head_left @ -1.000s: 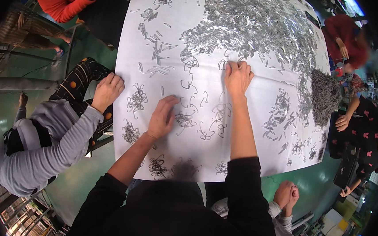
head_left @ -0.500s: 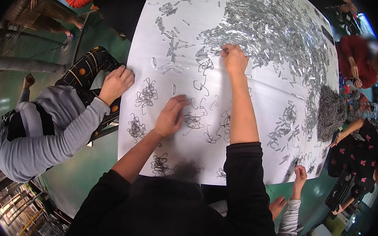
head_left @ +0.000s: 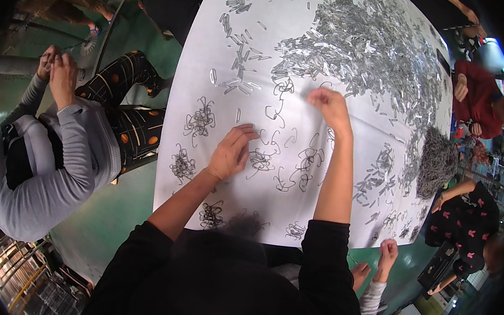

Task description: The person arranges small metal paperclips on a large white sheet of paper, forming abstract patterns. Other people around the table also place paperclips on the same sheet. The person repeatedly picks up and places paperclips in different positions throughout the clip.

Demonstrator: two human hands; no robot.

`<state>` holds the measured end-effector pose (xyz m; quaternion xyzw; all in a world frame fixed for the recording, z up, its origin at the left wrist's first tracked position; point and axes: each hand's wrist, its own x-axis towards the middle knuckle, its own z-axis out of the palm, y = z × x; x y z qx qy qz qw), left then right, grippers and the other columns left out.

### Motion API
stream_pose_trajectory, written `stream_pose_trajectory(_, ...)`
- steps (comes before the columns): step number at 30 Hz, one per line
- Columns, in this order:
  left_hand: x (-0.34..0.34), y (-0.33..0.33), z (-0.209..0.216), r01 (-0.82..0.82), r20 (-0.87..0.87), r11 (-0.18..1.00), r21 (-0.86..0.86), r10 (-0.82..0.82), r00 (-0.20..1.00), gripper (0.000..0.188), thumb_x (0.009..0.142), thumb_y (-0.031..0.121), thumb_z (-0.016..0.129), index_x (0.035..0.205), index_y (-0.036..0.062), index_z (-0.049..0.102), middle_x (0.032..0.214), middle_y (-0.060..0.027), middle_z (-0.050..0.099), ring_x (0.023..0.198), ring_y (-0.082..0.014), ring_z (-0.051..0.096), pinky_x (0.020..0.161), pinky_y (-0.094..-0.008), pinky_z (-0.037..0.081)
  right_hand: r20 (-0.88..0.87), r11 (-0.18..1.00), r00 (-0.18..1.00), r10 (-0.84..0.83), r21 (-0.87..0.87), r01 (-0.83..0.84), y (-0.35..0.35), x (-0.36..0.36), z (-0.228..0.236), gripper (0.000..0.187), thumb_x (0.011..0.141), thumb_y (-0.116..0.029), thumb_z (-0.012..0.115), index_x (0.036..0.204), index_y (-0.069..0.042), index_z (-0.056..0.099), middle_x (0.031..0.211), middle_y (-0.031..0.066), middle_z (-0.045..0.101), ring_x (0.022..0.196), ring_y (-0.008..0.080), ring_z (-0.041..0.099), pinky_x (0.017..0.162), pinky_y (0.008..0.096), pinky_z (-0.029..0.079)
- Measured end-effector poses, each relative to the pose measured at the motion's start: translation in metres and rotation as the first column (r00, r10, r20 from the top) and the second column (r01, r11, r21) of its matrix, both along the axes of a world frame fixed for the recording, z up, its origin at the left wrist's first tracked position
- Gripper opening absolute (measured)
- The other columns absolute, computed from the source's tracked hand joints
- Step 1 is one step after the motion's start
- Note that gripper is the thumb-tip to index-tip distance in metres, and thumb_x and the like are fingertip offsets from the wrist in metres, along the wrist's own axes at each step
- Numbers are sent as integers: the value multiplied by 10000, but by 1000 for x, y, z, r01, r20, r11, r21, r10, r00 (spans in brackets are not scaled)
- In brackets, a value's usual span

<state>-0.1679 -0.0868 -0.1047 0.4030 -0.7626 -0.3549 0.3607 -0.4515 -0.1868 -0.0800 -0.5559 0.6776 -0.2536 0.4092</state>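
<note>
My left hand point(head_left: 230, 151) rests low over the white tabletop, its fingers bent and pressed together beside a cluster of thin curved wire hooks point(head_left: 260, 160). Whatever those fingertips hold, if anything, is hidden. Above the sheet, below the near edge of a big heap of small flat silvery metal pieces point(head_left: 356, 41), is my right hand point(head_left: 332, 112). Its fingers are curled in and slightly smeared by motion, so any small piece in them cannot be made out. More hooks point(head_left: 308, 162) lie between my two forearms, and one flat metal piece point(head_left: 238, 115) lies just above my left hand.
Hook clusters point(head_left: 200, 121) lie along the left of the white table point(head_left: 187, 81). A dark wire mound point(head_left: 437, 163) stands at the right edge. A person in grey point(head_left: 56, 160) sits at left; another person's hands point(head_left: 386, 254) are at lower right. Other people sit around the table.
My right hand has drawn back from the metal heap, toward me and to the right. My left hand stays near the hooks. The grey-sleeved person's hand has left the table edge and meets their other hand.
</note>
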Motion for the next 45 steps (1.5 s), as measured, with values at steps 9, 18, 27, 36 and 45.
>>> stream_pose_trajectory(9,0,-2,1,13,29,1000,16,-13,999,424,688,-106,536,1086,37,576,1096,-149,578,1136,-343,536,940,-406,471,-528,983,841,-116,-180,23,-51,12,-8,121,821,-206,695,879,-101,684,903,85,673,841,281,659,729,402,508)
stream_pose_trajectory(18,-3,-2,1,5,43,1000,-8,-4,999,418,681,-95,551,1075,42,581,1070,-132,589,1124,-337,543,916,-410,488,-574,990,814,-86,-144,3,-47,9,-5,88,858,-157,629,902,-91,667,975,100,662,885,290,653,755,395,498)
stream_pose_trajectory(27,-5,-2,2,-32,-3,999,41,32,999,386,718,-142,520,1051,32,608,1060,-141,603,1124,-343,552,885,-403,490,-347,993,938,-11,-115,-31,-17,-9,11,62,813,-88,652,857,-87,696,857,59,687,802,234,653,710,361,497)
stream_pose_trajectory(36,-5,-5,3,-16,36,1000,-24,17,999,387,700,-109,547,1057,39,581,1049,-124,593,1122,-336,551,906,-411,497,-509,697,858,71,-590,-408,7,63,-10,212,728,24,598,869,-98,699,927,14,664,921,222,620,806,370,470)
stream_pose_trajectory(45,-7,-3,0,-25,18,1000,2,25,1000,395,694,-115,556,1055,40,593,1056,-122,594,1131,-330,551,907,-407,499,-529,814,791,-307,-577,-70,13,21,-13,404,702,111,521,1002,-111,677,1012,35,659,975,239,604,832,351,463)
